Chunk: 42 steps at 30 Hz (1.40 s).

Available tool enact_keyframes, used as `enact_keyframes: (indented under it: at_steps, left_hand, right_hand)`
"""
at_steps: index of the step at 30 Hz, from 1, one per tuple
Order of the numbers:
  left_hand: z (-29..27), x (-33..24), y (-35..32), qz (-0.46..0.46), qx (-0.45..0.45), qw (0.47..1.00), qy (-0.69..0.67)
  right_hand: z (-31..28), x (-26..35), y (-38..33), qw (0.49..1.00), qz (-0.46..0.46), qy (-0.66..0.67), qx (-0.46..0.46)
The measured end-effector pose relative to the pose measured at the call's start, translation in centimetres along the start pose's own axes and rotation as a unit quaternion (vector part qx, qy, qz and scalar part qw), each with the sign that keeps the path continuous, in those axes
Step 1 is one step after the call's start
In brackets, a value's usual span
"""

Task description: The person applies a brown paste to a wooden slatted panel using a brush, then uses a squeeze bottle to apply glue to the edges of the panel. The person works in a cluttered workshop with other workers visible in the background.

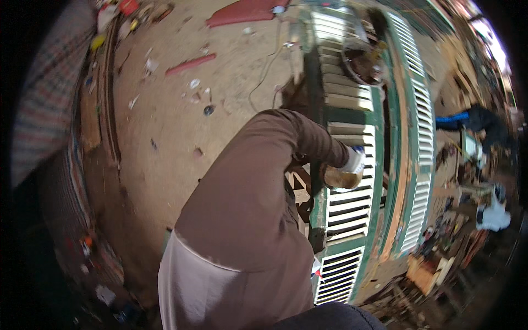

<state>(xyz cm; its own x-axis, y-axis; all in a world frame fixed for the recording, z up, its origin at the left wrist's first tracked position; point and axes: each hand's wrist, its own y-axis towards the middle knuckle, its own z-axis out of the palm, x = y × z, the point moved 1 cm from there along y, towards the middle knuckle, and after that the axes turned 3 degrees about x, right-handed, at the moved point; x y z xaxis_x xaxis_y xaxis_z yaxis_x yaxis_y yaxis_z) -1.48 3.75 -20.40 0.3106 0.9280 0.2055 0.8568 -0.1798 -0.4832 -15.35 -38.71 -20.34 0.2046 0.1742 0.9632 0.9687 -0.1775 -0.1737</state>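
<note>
My left arm, in a brown sleeve, bends at the elbow and reaches across to a green louvred shutter (352, 116) with pale slats. At its end my left hand (342, 177) rests on or just over the slats. A white and blue patch (356, 158) shows at the wrist, with a tan shape beyond it; blur hides whether this is a glove or a held thing. The fingers cannot be made out. My right hand is out of sight. Farther along the same shutter stands a round container (347, 69) with brownish contents.
A second green shutter (410, 137) lies alongside on the right. Wood scraps (426, 269) and clutter crowd the right side, where dark clothing with a blue stripe (454, 120) shows. On the floor lie a red strip (190, 64), a red panel (242, 12), a cord (264, 74) and litter.
</note>
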Motion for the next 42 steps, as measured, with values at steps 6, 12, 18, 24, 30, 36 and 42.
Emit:
enact_keyframes:
  at_steps: [6, 12, 18, 24, 30, 36, 42]
  left_hand:
    - [2.8, -0.1, 2.1, 0.016, -0.002, 1.0, -0.012]
    - [-1.7, -0.8, -7.7, 0.017, -0.046, 0.995, -0.086]
    - [-1.5, -1.6, -7.5, -0.043, -0.065, 0.988, -0.135]
    - [-1.1, -2.6, -6.2, -0.073, -0.094, 0.979, -0.168]
    - [-0.2, -3.1, -7.6, -0.133, -0.27, 0.926, -0.226]
    - [3.8, -2.2, -4.4, -0.187, -0.203, 0.916, -0.292]
    - [2.8, -2.4, -6.1, -0.174, -0.233, 0.907, -0.304]
  right_hand:
    - [3.3, 3.4, 6.0, 0.983, -0.041, -0.041, 0.174]
    - [5.3, 5.6, 7.3, 0.968, -0.057, -0.061, 0.236]
    - [6.6, 6.9, 7.9, 0.953, -0.06, -0.087, 0.284]
    - [7.5, 7.2, 7.1, 0.954, -0.062, -0.075, 0.282]
    - [7.3, 6.7, 5.4, 0.97, -0.066, -0.017, 0.234]
    - [7.9, 7.1, 3.6, 0.974, -0.067, 0.023, 0.216]
    - [5.8, 4.0, 1.5, 0.999, 0.011, 0.017, 0.042]
